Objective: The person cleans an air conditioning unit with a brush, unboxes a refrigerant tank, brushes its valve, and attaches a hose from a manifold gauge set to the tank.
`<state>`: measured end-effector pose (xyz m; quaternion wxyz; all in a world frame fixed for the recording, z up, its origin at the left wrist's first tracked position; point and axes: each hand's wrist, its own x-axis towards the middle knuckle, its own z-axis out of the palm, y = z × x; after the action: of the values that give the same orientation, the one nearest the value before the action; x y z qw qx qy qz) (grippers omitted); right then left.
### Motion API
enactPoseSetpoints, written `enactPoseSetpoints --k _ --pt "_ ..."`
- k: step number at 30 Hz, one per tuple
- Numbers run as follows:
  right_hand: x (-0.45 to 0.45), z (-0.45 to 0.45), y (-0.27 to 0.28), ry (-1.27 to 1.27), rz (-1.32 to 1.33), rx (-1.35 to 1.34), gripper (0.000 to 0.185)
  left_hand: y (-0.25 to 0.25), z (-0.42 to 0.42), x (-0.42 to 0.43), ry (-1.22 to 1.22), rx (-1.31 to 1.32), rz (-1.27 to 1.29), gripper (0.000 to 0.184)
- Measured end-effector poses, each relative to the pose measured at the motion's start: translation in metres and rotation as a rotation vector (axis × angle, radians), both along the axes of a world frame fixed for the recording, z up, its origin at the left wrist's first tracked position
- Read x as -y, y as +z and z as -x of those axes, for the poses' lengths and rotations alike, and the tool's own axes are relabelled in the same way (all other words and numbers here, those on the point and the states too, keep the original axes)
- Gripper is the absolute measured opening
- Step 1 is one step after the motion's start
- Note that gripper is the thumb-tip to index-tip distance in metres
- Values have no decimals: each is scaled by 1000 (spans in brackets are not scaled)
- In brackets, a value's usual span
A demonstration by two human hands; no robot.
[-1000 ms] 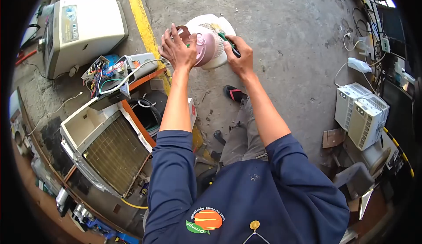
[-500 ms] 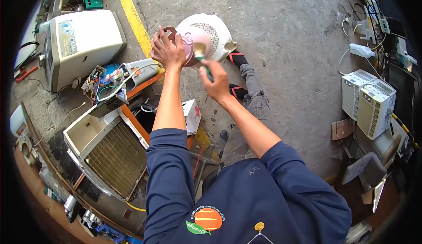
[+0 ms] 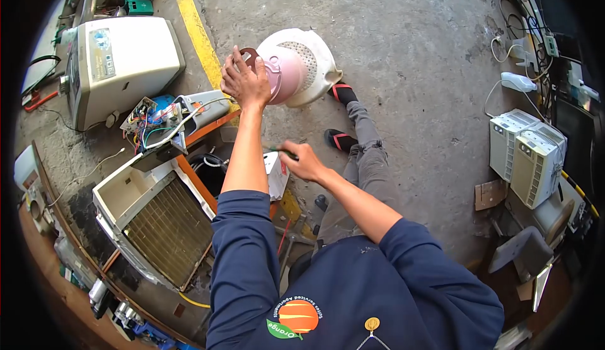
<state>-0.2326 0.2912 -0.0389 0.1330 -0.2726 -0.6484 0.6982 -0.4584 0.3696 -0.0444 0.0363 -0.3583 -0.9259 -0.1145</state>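
Note:
My left hand [image 3: 246,84] rests with fingers spread on the brown top part [image 3: 250,58] of a pink cylindrical device [image 3: 290,73]. This device has a white base [image 3: 321,47] with a ring of small holes, and it leans over on the concrete floor. Lower down, my right hand [image 3: 302,161] is closed around a thin green-handled tool [image 3: 287,153]. It is over the edge of a white box [image 3: 276,172], away from the pink device; the tool's tip is hard to make out.
To the left lie a large cream appliance [image 3: 129,63], a wired circuit assembly [image 3: 165,115] and an opened unit with a dusty grille [image 3: 167,230]. Two white units [image 3: 535,161] stand at the right. My sandalled feet [image 3: 342,141] are near the base.
My right hand has moved with the green-handled tool from the pink device down toward the white box. My left hand has stayed on the device's top part.

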Motion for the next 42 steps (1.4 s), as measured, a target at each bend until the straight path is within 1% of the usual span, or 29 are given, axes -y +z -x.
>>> enactPoseSetpoints --k 3,5,6,8,9,10,11,12,15,18,19,20,21,24,26,27,28,30,31,32,33,34,36,37,38,39,40,41,42 --pt "-15 -6 13 -46 23 34 29 2 2 0 -12 3 -22 73" --pt "-56 5 34 -580 -40 192 28 -1 2 3 -13 4 -19 73" --pt "-56 12 31 -577 -40 194 28 -1 0 3 -10 5 -18 73" --pt "-46 32 22 -616 -216 184 26 1 -2 -2 15 -5 15 73" --pt "-21 36 11 -479 -209 3 27 1 0 -4 17 -7 10 73" --pt "-5 30 9 -130 -122 -26 29 -1 3 -3 9 -12 -2 73" --pt "-1 28 12 296 140 82 30 -2 1 1 -1 -12 -8 72" --pt "13 22 13 278 61 -11 31 -1 -2 3 -1 -8 -5 72" --pt "-9 25 46 68 178 9 30 2 -3 -3 22 3 -4 72" --pt "-53 43 26 -76 27 -88 26 3 -1 -1 9 -2 -19 72" --pt "-76 40 24 -110 45 -38 22 3 -1 -1 13 2 -30 72" --pt "-94 38 5 -149 332 -77 21 5 -1 -1 11 8 -34 72" --pt "-121 30 4 -121 442 -70 20 7 -2 -1 11 11 -40 72" --pt "-189 23 12 -2 397 -31 23 11 -2 -3 18 7 -48 70" --pt "-225 43 10 15 353 44 24 13 -1 -4 34 -3 -47 68" --pt "-237 60 14 -57 369 88 25 15 -1 -4 30 20 -42 66" --pt "-250 78 18 -69 275 137 26 19 -1 -4 27 44 -35 63" --pt "-265 110 29 -196 -39 11 25 27 -3 -5 57 55 -43 61" --pt "-276 118 36 -185 -320 25 23 32 -4 -5 70 81 -62 62" --pt "-287 122 45 -158 -316 24 23 38 -5 -7 80 104 -84 62" --pt "-297 123 53 17 -122 77 23 44 -13 -12 198 85 -141 60" --pt "-309 128 60 195 69 129 22 54 -22 -20 308 45 -269 51" --pt "-325 144 70 522 138 193 24 68 -43 -36 625 248 -438 42" --pt "-332 156 66 565 168 208 23 66 -51 -42 666 241 -430 42" --pt "-337 168 60 603 198 223 22 60 -57 -45 866 432 -656 39" --pt "-345 179 44 534 -161 121 21 55 -59 -49 1054 619 -897 36" --pt "-353 191 47 456 -515 4 20 55 -61 -53 1090 606 -907 36" --pt "-363 197 52 435 -367 100 17 56 -66 -54 1190 541 -889 35" --pt "-367 202 54 409 -303 92 16 56 -70 -56 1287 476 -870 34"
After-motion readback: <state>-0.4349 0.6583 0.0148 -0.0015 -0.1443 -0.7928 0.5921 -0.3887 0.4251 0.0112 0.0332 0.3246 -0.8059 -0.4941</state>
